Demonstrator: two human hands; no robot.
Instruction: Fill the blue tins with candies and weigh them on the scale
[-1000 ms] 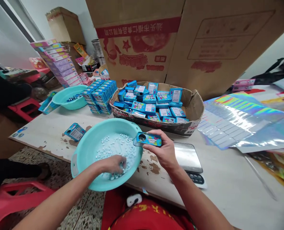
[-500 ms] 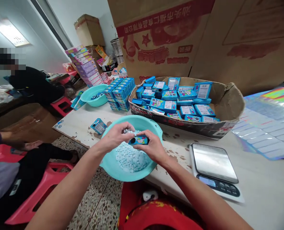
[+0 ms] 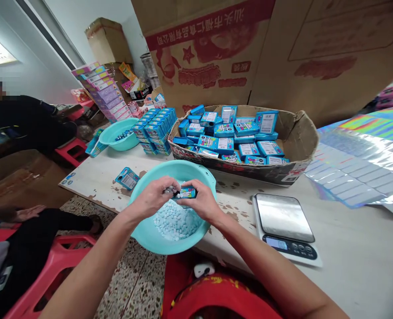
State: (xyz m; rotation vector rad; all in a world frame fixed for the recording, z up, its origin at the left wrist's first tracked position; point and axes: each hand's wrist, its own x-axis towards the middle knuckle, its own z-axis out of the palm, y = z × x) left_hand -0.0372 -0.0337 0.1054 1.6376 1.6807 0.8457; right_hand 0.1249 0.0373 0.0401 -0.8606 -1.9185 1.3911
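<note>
Above a turquoise basin (image 3: pixel 143 241) my right hand (image 3: pixel 203 201) grips a small blue candy box (image 3: pixel 188 193) on its side, its opening facing left. My left hand (image 3: pixel 156 195) is closed around some pale candies (image 3: pixel 169 190), with its fingertips at the box's opening. A few candies show right at that opening. Below both hands, a heap of pale blue candies (image 3: pixel 176 221) covers the basin's bottom. One more blue box (image 3: pixel 127 178) stands on the table just left of the basin.
Behind the basin sits a cut-down carton (image 3: pixel 296 164) filled with blue boxes. Stacked blue boxes (image 3: pixel 155 128) and a second turquoise basin (image 3: pixel 108 137) stand back left. A digital scale (image 3: pixel 284 217) lies right, near holographic sheets (image 3: pixel 356 173). People sit on red stools (image 3: pixel 63 248) at left.
My left hand has lowered its candies from above the box to its opening. The view has shifted, so the scene sits further left.
</note>
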